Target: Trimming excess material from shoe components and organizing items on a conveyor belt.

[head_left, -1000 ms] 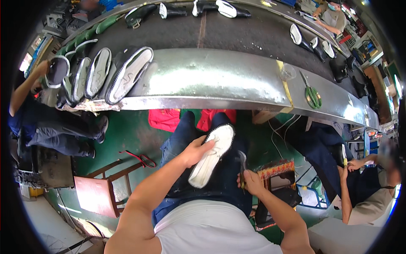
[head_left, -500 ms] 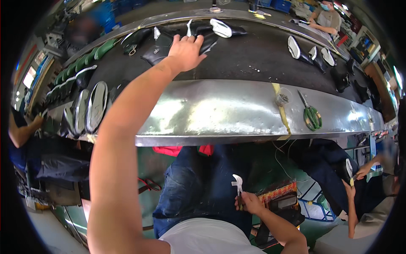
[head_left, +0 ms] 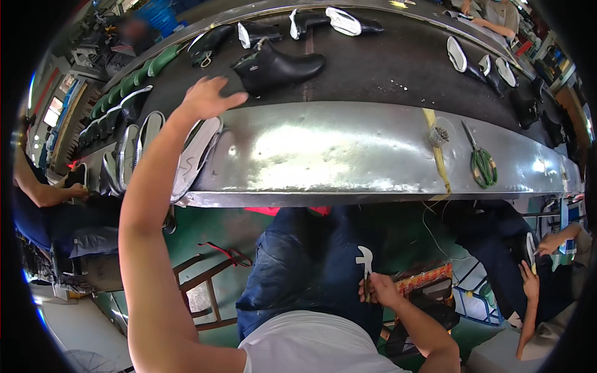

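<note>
My left hand [head_left: 208, 99] hovers near the front side of the dark belt, its fingers spread and holding nothing. Just beyond its fingertips a black ankle boot [head_left: 283, 69] lies on its side on the belt, toe pointing right; I see no contact between them. Below, over my lap, my right hand [head_left: 378, 290] grips the handle of a hammer [head_left: 365, 256] with a pale, curved head pointing up. Under my left forearm, a shoe with a pale sole face [head_left: 200, 152] leans at the metal ledge, partly covered by the arm.
Along the metal ledge [head_left: 323, 149] stand a small tub of nails [head_left: 439, 135] and green-handled scissors [head_left: 482, 163]. More black shoes with white linings [head_left: 345, 22] line the far belt edge; green lasts [head_left: 165, 60] sit at left. Co-workers sit at both sides.
My left hand has let go of the boot and pulled back left and nearer. The boot now rests on the belt. The hammer stays in my right hand.
</note>
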A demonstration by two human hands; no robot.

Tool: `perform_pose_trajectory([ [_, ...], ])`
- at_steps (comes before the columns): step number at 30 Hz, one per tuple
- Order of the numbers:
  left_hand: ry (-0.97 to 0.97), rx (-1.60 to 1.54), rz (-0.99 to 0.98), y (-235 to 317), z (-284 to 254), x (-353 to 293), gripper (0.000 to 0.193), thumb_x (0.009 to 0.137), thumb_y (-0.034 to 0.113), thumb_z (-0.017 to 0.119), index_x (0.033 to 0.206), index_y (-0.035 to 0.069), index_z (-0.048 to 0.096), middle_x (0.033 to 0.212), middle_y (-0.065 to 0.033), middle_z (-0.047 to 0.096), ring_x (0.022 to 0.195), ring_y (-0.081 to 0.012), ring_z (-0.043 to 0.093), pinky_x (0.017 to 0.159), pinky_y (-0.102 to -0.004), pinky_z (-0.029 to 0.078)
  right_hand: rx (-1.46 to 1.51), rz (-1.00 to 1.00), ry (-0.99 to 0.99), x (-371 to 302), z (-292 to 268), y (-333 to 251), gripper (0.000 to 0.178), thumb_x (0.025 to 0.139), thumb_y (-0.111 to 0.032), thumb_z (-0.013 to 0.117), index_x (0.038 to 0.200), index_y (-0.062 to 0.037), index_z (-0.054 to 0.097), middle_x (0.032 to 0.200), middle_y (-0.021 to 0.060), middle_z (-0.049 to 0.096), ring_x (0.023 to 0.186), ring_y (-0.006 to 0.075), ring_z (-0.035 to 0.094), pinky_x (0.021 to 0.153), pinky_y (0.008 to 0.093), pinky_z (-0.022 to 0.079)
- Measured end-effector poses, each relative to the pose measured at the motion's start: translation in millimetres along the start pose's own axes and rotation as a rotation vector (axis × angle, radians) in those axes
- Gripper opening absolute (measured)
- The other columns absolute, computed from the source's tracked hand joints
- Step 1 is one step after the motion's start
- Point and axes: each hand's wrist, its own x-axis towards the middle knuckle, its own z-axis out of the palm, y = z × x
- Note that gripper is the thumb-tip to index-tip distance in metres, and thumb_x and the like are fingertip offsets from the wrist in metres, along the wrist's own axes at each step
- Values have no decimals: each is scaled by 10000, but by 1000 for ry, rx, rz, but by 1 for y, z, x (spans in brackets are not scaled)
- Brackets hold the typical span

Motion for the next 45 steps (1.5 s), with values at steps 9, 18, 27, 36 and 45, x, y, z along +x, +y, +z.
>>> perform_pose_trajectory([
  [9, -256, -345, -138, -71, 6, -18, 656, 704, 404, 745, 1257, 77, 615, 1102, -157, 661, 1049, -294, 639, 950, -374, 479, -104, 4, 24, 4, 9, 0, 577, 1049, -512, 292, 1059, -14, 584, 862, 85, 678, 686, 164, 676, 471, 233, 409],
  [18, 36, -2235, 236, -50, 40, -196, 614, 900, 311, 652, 1427, 90, 427, 1450, -167, 452, 1309, -306, 477, 1088, -449, 403, -23, 33, 157, -14, 26, 1, 436, 1043, -427, 412, 1041, -29, 588, 826, 65, 660, 661, 148, 651, 525, 241, 444],
  [27, -31, -1743, 201, 118, 176, -320, 618, 818, 150, 756, 1374, 64, 500, 1451, -135, 435, 1380, -245, 364, 1128, -353, 292, -118, -139, 108, -55, 72, -51, 273, 945, -186, 632, 1148, -12, 582, 835, 25, 597, 765, 102, 582, 709, 269, 480],
  [36, -88, -1551, 306, 130, 186, -329, 662, 932, 177, 666, 1491, 108, 320, 1506, -144, 334, 1392, -248, 344, 1134, -364, 296, -450, -120, -49, -68, 117, -71, 229, 962, -181, 579, 1126, -24, 612, 855, 62, 652, 795, 137, 629, 731, 324, 498],
  [45, -210, -1365, 285, 124, 186, -327, 533, 997, 309, 548, 1447, 75, 384, 1550, -156, 308, 1444, -289, 285, 1166, -377, 240, -233, 90, -187, -47, 113, -102, 164, 976, -184, 571, 961, -21, 586, 773, 42, 601, 641, 129, 579, 597, 288, 497],
])
